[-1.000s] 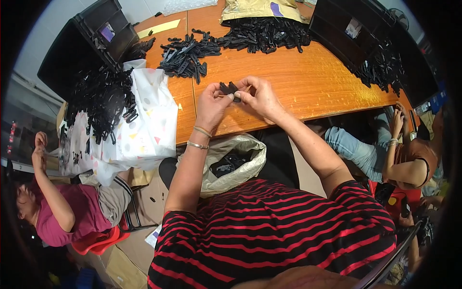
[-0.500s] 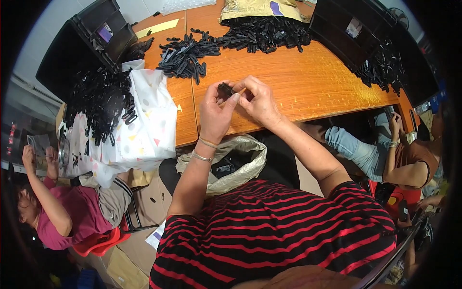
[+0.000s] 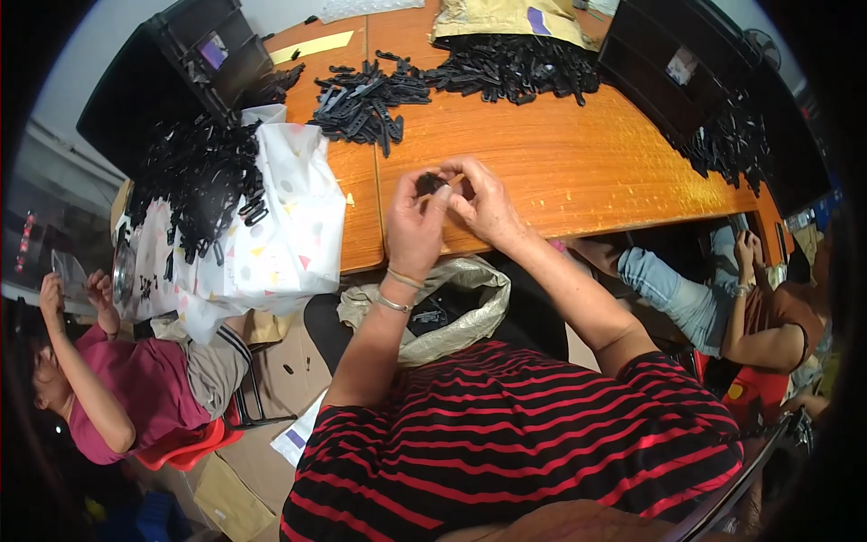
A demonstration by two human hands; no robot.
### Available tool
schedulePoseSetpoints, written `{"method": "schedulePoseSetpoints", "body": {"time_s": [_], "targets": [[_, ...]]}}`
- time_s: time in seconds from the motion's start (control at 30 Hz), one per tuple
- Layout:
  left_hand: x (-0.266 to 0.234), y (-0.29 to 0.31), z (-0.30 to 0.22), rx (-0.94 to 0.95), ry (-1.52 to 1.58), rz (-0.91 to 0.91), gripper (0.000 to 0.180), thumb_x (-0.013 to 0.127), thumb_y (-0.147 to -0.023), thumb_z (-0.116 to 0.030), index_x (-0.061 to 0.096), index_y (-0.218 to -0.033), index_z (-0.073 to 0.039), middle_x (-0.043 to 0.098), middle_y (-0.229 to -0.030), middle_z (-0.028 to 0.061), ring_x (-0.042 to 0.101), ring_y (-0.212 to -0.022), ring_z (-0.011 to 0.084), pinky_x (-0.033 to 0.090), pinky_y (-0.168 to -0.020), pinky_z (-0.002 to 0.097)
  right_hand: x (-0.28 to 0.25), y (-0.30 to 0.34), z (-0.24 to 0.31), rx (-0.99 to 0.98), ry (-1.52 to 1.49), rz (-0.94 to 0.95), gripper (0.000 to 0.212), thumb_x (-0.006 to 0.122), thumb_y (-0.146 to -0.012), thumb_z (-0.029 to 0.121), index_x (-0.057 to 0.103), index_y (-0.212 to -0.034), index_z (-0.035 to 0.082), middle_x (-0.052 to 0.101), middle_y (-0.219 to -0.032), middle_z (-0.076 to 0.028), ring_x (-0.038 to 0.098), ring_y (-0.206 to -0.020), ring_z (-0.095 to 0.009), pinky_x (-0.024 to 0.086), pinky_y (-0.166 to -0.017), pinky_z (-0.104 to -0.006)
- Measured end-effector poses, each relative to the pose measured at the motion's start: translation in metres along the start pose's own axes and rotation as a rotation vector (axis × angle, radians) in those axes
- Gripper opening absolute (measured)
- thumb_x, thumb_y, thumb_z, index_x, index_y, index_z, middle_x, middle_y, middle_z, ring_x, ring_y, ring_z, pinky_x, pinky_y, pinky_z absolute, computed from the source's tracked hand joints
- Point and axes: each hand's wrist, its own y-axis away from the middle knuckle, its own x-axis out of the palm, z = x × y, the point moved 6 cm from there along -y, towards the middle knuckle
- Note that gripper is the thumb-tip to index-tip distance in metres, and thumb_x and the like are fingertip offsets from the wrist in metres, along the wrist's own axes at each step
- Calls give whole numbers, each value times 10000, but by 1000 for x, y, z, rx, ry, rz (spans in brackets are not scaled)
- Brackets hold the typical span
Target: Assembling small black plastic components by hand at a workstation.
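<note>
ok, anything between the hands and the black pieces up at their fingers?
Nothing visible. The left hand holds the black pieces directly; the right hand is close beside, though whether it touches them is unclear.

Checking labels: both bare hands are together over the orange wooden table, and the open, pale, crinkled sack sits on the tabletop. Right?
No: the open, pale, crinkled sack sits below the front edge of the orange wooden table, not on top, per the head view. The rest holds.
</note>
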Motion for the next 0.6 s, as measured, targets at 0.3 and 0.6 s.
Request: {"method": "schedulePoseSetpoints", "body": {"time_s": [0.3, 0.6], "targets": [[-40, -14, 16, -105, -84, 60, 248, 651, -886, -132, 581, -1082, 2, 580, -1071, 46, 561, -822, 100, 477, -748, 228, 19, 29, -8, 176, 166, 261, 261, 693, -807, 216, 572, -930, 21, 570, -792, -173, 566, -744, -391, 467, -625, -413], [-61, -101, 44, 254, -1142, -96, 502, 733, -753, -132, 526, -1200, -39, 549, -1143, 151, 486, -1099, 349, 409, -952, 408, 55, 102, -1, -14, 296, 645, 338, 738, -731, 271, 587, -903, 22, 581, -870, -155, 603, -754, -377, 494, -606, -441]]}}
